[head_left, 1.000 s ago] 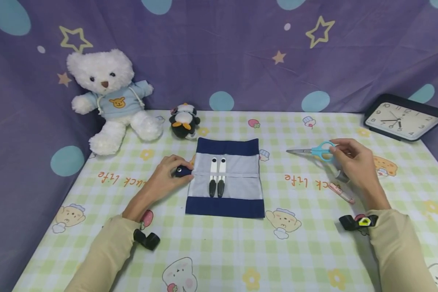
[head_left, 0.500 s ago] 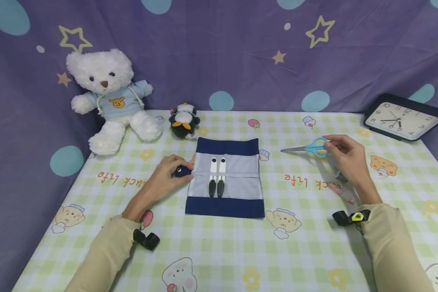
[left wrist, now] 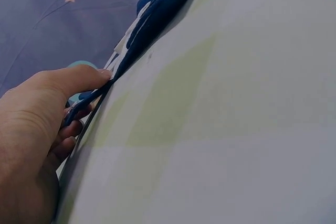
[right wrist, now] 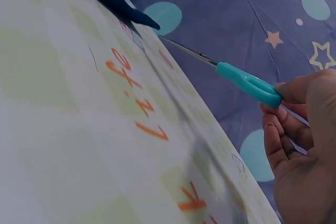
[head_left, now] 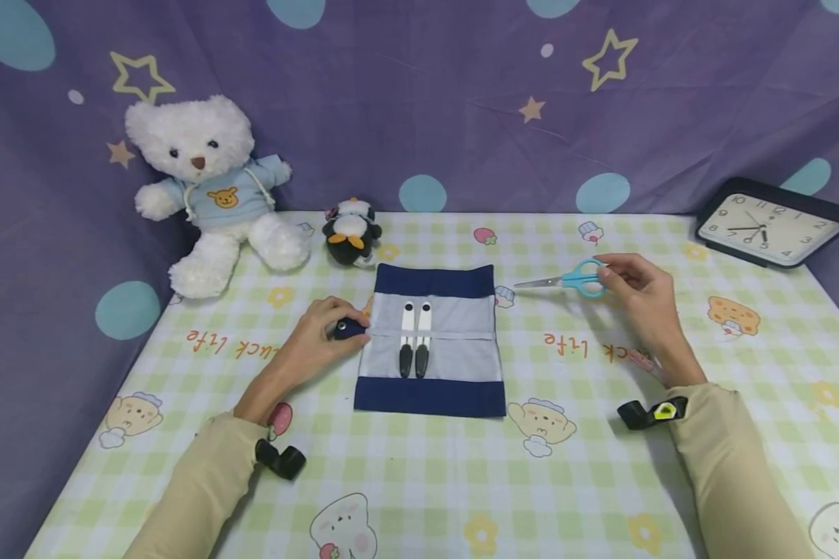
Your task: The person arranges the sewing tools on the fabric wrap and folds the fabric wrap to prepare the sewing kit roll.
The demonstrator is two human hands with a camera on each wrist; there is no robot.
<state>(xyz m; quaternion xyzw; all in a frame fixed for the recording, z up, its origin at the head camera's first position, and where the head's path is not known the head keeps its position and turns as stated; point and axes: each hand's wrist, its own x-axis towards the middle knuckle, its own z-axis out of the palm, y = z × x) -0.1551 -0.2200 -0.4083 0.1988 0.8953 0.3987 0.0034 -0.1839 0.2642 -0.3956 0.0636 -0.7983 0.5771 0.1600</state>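
Scissors [head_left: 572, 282] pinched by handle in right hand [head_left: 642, 299] | navy tab [head_left: 352, 329] pinched in left hand [head_left: 319, 331] | pouch [head_left: 463, 359] spread flat on counter [head_left: 412, 473]

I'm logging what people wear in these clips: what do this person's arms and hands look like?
The left sleeve and right sleeve are long, plain and beige. A black left wrist device and black right wrist device are worn too, the right one with a yellow-green patch. The left hand and right hand are gloveless.
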